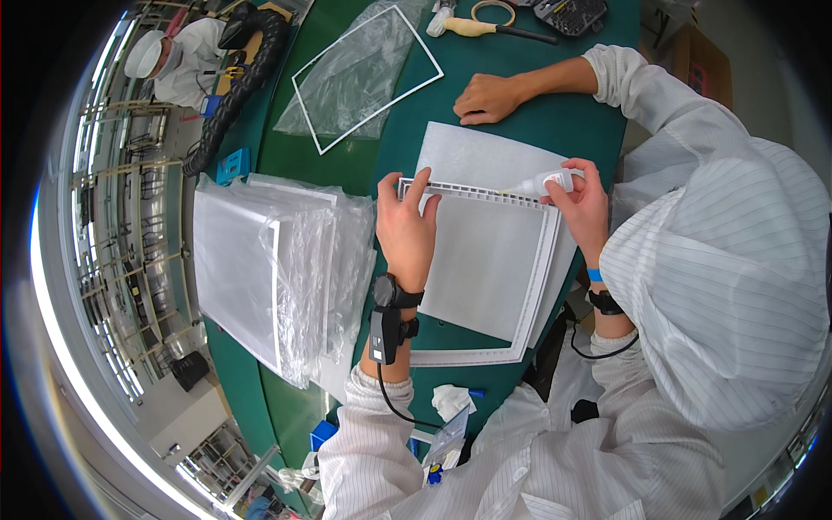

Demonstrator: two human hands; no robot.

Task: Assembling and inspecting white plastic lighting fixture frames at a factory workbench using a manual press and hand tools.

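Pinching ribbed white frame (459,189) with left hand (406,230), clamping nozzle bottle (555,180) in right hand (587,208); apparently dispensing, needing steady guiding next.

there are two hands (406,232) (584,212), one co-worker's hand (490,99), one bottle (546,183) and one tan ring (474,10).

A black ridged hose (232,108) curves near a small blue box (233,165).
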